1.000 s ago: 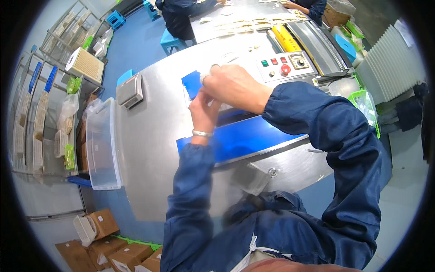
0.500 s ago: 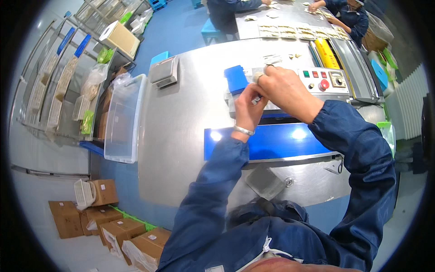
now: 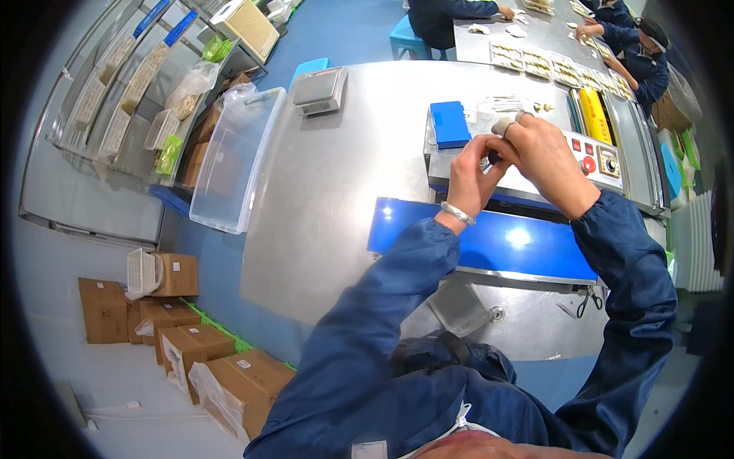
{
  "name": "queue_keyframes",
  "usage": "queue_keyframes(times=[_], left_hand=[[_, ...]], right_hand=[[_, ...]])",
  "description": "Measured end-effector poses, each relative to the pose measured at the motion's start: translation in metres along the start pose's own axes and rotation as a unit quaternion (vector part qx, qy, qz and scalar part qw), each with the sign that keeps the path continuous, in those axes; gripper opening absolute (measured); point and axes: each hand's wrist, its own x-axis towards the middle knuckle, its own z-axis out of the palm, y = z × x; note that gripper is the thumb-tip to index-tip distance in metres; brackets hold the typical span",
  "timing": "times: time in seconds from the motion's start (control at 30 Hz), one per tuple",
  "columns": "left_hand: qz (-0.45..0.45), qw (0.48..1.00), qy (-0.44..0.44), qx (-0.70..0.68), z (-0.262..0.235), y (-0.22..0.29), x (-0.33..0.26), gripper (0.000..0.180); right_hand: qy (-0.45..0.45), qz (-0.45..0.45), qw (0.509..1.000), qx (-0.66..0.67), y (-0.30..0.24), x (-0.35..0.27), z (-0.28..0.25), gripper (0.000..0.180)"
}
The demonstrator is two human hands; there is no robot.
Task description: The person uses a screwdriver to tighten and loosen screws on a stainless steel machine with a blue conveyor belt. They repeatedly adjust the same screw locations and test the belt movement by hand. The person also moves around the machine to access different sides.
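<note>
My left hand (image 3: 475,176) and my right hand (image 3: 549,159) meet over the front of a tabletop machine with a control panel (image 3: 604,158). The fingers of both are pinched together at the fingertips. Between them a small dark bit shows, too hidden to name. A greyish-beige piece (image 3: 502,127) sits at the right fingertips; I cannot tell whether it is held or worn on a finger. Beside my left hand a blue box (image 3: 449,125) rests on the machine. Below the hands stretches a glossy blue panel (image 3: 489,241).
A yellow roll (image 3: 594,115) lies on the machine. Behind my hands are thin white sticks (image 3: 505,102). A metal box (image 3: 319,90) stands left on the steel table (image 3: 329,206), near a clear plastic bin (image 3: 237,164). Scissors (image 3: 590,302) lie at the front right. Co-workers sit beyond, near filled trays (image 3: 535,64).
The whole view has shifted, so the machine and table appear farther right. My hands keep nearly the same pinched pose together over the machine.
</note>
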Motion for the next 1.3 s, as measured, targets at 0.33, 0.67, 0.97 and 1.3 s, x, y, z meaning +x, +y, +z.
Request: queue_keyframes(times=[0.33, 0.67, 0.97, 1.3], left_hand=[[-0.046, 0.995, -0.091, 0.024, -0.024, -0.008, 0.007, 0.030], [-0.060, 0.996, -0.067, -0.011, -0.016, 0.000, 0.009, 0.022], [-0.027, 0.999, -0.037, -0.020, -0.013, -0.005, 0.005, 0.031], [-0.040, 0.996, -0.051, 0.054, -0.006, -0.008, 0.005, 0.024]], right_hand=[[-0.017, -0.109, 0.990, 0.086, 0.010, 0.002, 0.000, 0.018], [-0.023, 0.005, 0.999, -0.027, 0.008, 0.005, 0.002, 0.016], [0.012, -0.030, 0.999, -0.001, 0.009, 0.013, 0.008, 0.019], [0.048, -0.118, 0.980, 0.155, 0.007, 0.000, -0.001, 0.015]])
